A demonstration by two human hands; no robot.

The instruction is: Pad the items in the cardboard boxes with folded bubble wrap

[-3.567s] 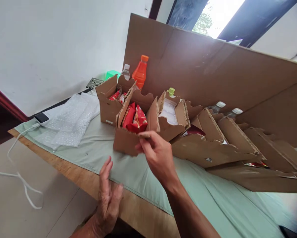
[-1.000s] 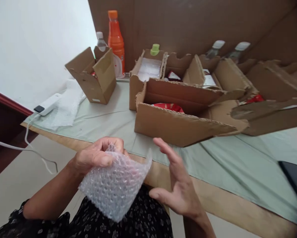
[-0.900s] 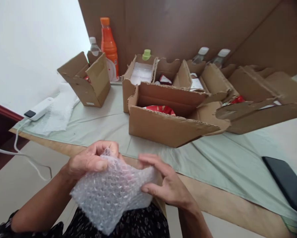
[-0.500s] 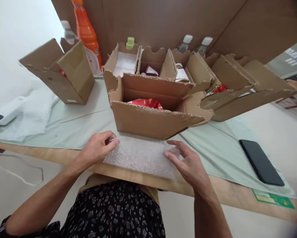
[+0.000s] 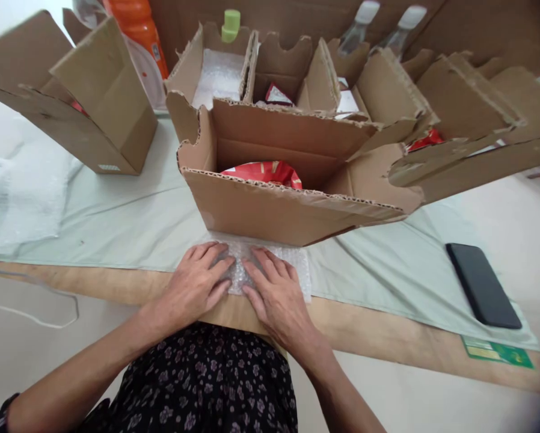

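Note:
A piece of bubble wrap (image 5: 302,273) lies flat at the table's front edge, its far side against the foot of a cardboard box. My left hand (image 5: 202,273) rests on its left part, palm down, fingers stretched out. On the middle and right part lies my right hand (image 5: 274,285), also flat with the fingers apart. Both hands press on the wrap and hold nothing; the fingertips are close together near its middle. Just beyond stands the open cardboard box (image 5: 270,207), with a red packet (image 5: 270,172) inside.
Several open cardboard boxes (image 5: 292,72) stand in a row behind. Another box (image 5: 112,114) is at the left, near an orange bottle (image 5: 141,48). More bubble wrap (image 5: 35,186) lies far left. A black phone (image 5: 483,284) and a green card (image 5: 500,353) are at the right.
My hands have let go of the bubble wrap's two ends and moved inward, now flat on top of it. The wrap lies down on the table, closer to the box. The view has tilted down.

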